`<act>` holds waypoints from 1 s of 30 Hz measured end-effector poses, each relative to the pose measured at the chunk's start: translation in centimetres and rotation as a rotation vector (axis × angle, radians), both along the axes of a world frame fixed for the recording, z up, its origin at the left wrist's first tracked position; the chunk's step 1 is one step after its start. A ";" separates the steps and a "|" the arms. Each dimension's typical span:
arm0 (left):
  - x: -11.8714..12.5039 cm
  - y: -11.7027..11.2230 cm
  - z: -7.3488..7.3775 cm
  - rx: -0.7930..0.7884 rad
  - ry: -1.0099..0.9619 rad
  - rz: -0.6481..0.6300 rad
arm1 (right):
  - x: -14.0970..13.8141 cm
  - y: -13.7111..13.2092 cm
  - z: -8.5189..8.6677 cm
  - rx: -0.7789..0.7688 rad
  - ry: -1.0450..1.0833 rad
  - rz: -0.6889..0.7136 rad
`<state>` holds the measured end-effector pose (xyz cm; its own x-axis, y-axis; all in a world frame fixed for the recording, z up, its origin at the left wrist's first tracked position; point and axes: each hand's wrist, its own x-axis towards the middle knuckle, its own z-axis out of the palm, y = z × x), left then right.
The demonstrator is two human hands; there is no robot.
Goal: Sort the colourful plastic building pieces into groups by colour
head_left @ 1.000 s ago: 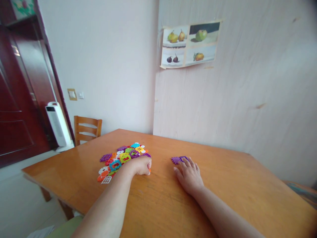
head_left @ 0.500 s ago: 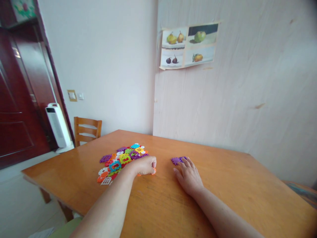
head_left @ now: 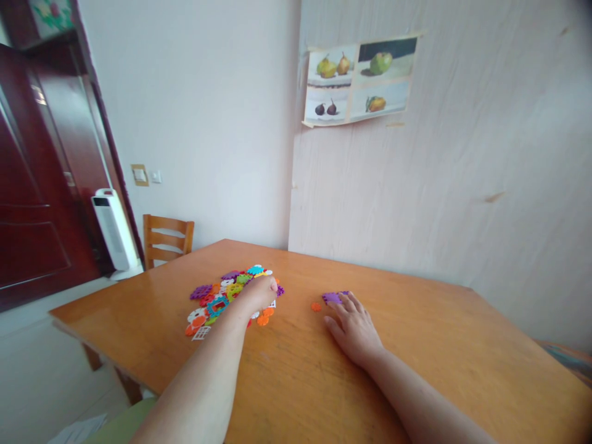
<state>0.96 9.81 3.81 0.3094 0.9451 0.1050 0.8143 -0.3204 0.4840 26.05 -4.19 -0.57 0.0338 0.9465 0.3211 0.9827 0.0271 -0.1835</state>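
A pile of colourful plastic interlocking pieces [head_left: 216, 305] lies on the left part of the wooden table [head_left: 296, 382]. My left hand [head_left: 261, 292] is over the pile's right side, its fingers curled down and mostly hidden. Whether a piece is in them does not show. Flat on the table, my right hand [head_left: 354, 330] has its fingers stretched out, the tips at purple notched pieces [head_left: 332, 298] that they partly cover. A small orange piece [head_left: 316, 306] lies just left of those. Orange flower-like pieces [head_left: 265, 317] rest below my left hand.
A wooden chair [head_left: 169, 237] stands beyond the table's far left edge. The wall is close behind the table and carries a taped fruit poster [head_left: 361, 80]. A white tower appliance [head_left: 115, 231] stands by the dark red door [head_left: 37, 185].
My left hand has moved left and away from me, back over the pile. An orange piece that was at its fingers now lies beside the purple pieces. My right hand has stayed in place.
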 end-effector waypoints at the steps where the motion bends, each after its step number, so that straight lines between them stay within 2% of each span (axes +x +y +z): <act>1: 0.0 -0.1 0.0 0.006 0.039 -0.002 | -0.1 -0.1 0.0 -0.013 -0.016 0.035; 5: 0.2 -0.3 0.1 0.088 0.093 0.024 | -0.4 -0.3 0.1 -0.089 -0.060 0.136; 10: -0.1 0.0 -0.1 0.105 0.103 0.019 | -0.5 -0.2 0.0 -0.156 -0.057 0.140; 12: -0.2 0.1 -0.1 0.111 0.115 0.023 | -0.5 0.0 -0.2 -0.150 -0.056 0.112; 18: -0.3 -0.2 0.3 0.083 0.148 0.042 | -0.4 0.4 -0.8 -0.081 -0.048 -0.089; 22: 0.0 -0.2 0.2 0.132 0.162 0.035 | -0.3 0.3 -0.8 -0.019 -0.040 -0.099; 27: 0.8 -0.3 -0.5 0.328 0.270 0.019 | -0.2 0.2 -0.6 -0.009 -0.030 -0.088; 30: 1.4 -0.4 -1.1 0.328 0.285 0.025 | -0.1 0.2 -0.7 -0.014 -0.022 -0.083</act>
<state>2.36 9.40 2.67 0.3474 0.8833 0.3147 0.9100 -0.3985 0.1141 25.93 -3.98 -1.24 0.1057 0.9452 0.3089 0.9852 -0.0573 -0.1618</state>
